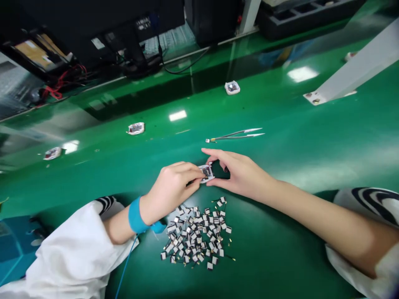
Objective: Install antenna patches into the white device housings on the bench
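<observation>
A small white housing with a circuit board (206, 172) sits between my hands on the green tabletop. My left hand (174, 182), in a teal wrist strap (137, 216), has its fingers pinched together over the left part of that board. What the fingertips press on is partly hidden. From the right, my right hand (240, 172) grips the housing's edges with thumb and a bent finger, its index finger stretched out above. Below both hands lies a pile of small square parts with short black leads (199, 232). Tweezers (237, 135) rest beyond my right hand, near one such loose part (208, 140).
Similar white-cased boards lie farther off: one at the back (232, 87), one left of centre (136, 128), one at far left (52, 153). A white metal post (358, 66) is bolted down at right. A monitor (131, 45) and cables stand behind. A blue box (18, 245) is at lower left.
</observation>
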A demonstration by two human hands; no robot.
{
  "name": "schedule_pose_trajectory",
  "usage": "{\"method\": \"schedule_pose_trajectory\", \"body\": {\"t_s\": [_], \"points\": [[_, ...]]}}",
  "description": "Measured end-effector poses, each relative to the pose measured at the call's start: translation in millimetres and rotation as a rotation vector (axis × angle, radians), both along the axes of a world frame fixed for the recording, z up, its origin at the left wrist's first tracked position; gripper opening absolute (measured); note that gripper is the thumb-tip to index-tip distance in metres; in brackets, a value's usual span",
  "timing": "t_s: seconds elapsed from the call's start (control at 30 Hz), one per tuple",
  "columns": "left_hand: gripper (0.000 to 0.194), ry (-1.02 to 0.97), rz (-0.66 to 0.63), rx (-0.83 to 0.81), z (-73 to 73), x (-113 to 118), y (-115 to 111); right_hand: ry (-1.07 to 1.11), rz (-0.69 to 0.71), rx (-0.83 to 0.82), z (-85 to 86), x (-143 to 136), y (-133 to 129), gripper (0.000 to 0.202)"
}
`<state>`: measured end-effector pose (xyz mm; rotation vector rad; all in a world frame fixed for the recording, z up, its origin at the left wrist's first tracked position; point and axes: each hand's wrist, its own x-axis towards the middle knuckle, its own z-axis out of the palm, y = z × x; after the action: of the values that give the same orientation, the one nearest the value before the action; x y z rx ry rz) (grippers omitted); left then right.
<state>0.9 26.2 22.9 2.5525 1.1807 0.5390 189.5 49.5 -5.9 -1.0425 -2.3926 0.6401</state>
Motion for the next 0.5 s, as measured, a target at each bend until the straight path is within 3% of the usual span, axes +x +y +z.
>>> {"method": "schedule_pose_trajectory", "body": {"t_s": [0.5], "points": [[0.014,0.200,-0.059,0.202,2.2,1.8,-4.1,0.015,0.022,0.017,2.2,-2.1,0.6,0.052]]}}
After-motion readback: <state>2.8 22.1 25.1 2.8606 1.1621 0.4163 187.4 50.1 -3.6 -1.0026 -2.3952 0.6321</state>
